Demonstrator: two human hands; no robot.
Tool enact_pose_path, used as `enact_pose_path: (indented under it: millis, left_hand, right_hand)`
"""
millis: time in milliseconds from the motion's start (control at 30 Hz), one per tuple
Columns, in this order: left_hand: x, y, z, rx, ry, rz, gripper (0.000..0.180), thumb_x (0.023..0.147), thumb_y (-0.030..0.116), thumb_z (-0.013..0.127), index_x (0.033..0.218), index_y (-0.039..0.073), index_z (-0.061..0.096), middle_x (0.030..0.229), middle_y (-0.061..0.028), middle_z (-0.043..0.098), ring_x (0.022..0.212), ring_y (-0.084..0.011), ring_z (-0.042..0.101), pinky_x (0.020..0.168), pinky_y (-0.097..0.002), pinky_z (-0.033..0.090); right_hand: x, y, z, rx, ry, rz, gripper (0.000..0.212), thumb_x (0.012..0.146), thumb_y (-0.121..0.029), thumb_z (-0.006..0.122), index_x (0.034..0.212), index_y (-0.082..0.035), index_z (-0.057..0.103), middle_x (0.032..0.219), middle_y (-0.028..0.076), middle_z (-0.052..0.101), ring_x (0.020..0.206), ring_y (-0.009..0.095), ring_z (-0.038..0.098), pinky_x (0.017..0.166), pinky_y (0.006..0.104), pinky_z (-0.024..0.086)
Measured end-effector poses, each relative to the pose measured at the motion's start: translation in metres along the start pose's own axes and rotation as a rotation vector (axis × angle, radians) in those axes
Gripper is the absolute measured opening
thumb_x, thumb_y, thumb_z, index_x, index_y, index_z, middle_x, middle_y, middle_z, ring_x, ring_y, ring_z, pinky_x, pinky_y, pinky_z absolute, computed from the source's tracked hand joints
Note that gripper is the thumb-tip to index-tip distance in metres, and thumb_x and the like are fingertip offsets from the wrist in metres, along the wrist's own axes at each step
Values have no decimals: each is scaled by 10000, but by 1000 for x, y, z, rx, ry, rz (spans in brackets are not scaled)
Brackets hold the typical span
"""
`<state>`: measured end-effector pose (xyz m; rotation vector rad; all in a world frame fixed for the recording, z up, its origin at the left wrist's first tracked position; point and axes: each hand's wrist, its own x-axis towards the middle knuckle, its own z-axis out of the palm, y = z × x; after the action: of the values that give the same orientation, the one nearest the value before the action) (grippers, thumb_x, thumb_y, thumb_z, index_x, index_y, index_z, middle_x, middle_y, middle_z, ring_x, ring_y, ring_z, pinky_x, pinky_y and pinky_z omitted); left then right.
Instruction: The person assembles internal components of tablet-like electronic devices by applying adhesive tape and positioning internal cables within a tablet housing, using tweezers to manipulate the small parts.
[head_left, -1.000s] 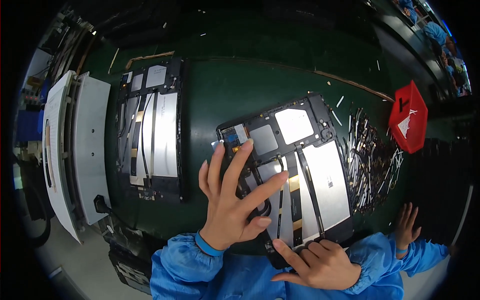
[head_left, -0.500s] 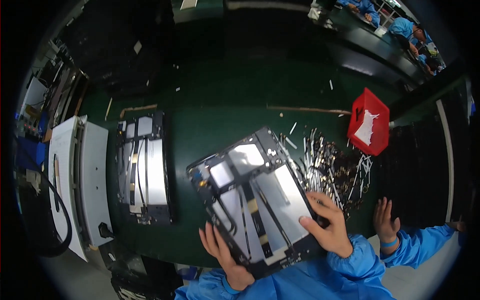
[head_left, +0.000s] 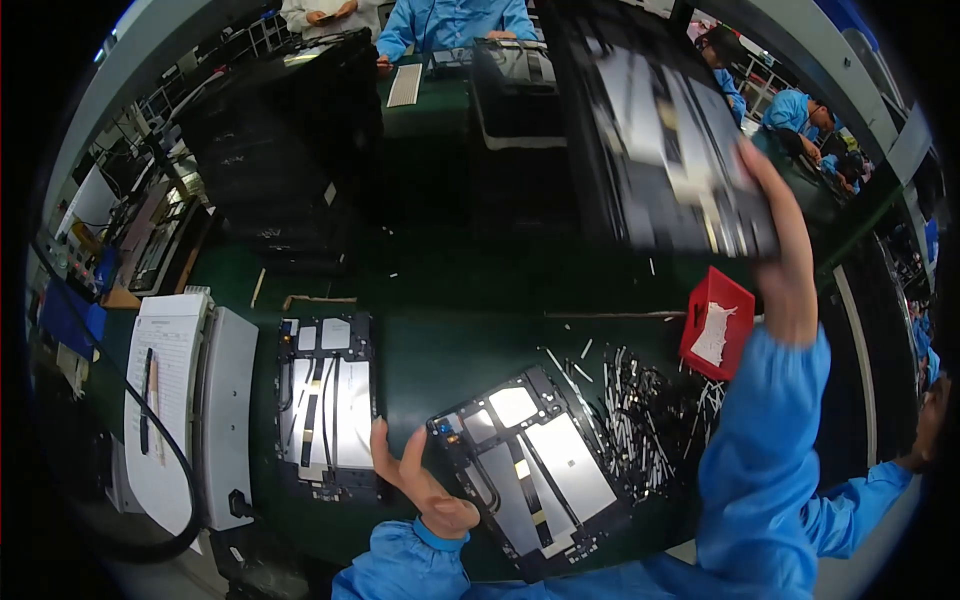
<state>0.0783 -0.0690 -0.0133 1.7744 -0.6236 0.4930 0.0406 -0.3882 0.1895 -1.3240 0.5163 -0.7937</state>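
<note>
My right hand (head_left: 785, 225) grips the right edge of an opened tablet (head_left: 665, 140), raised at the upper right and smeared by motion. Silvery plates and flat cables show on it. A second opened tablet (head_left: 570, 455) lies tilted on the table in front of me, its dark frame around bare metal. At its left edge is my left hand (head_left: 425, 485), open, with two fingers stretched out and spread; whether the thumb touches the tablet I cannot tell. Further left, another opened tablet (head_left: 350, 400) lies roughly upright to me.
Loose dark and white strips (head_left: 635, 420) are heaped right of the near tablet, below a red bin (head_left: 690, 340) holding white scraps. Tall dark stacks (head_left: 265, 190) stand at the back. Left are papers with pens (head_left: 165, 350) and a cable. Co-workers sit beyond; a neighbour's sleeve (head_left: 865, 505) is at right.
My right hand has swung up and away, carrying an opened tablet. My left hand, earlier on a tablet's edge, has come off with fingers spread. The view has tipped upward.
</note>
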Motion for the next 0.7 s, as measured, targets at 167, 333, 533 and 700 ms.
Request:
enact_pose_path:
  millis: [167,333,533,700]
  left_hand:
    - [7,-2,3,77,15,14,599,917,473,264,1152,-22,509,1336,-255,252,1240,-409,309,1018,-490,290]
    - [12,-6,5,90,-12,34,594,910,480,306,1140,-21,527,1330,-258,248,1232,-418,303,1010,-492,291]
    - [10,-3,2,87,-77,-11,623,908,509,304,1108,-16,575,1331,-257,245,1232,-416,302,1015,-477,277]
    - [13,-6,4,79,-54,-29,652,919,515,240,1102,-6,587,1332,-272,293,1222,-388,330,1007,-452,248]
  right_hand:
    - [162,-7,18,59,-231,-115,216,788,-182,696,958,-60,646,899,46,660,770,141,631,671,256,521]
    - [238,4,25,-191,-333,12,220,811,-238,678,974,-96,640,884,-14,645,788,100,609,704,240,493]
    - [222,35,28,-144,-202,114,264,855,-336,618,1000,-115,625,809,-22,627,619,61,566,532,211,459]
    - [130,27,-10,-288,-141,-91,411,919,-379,506,1103,-19,576,783,6,609,407,33,230,382,201,169]
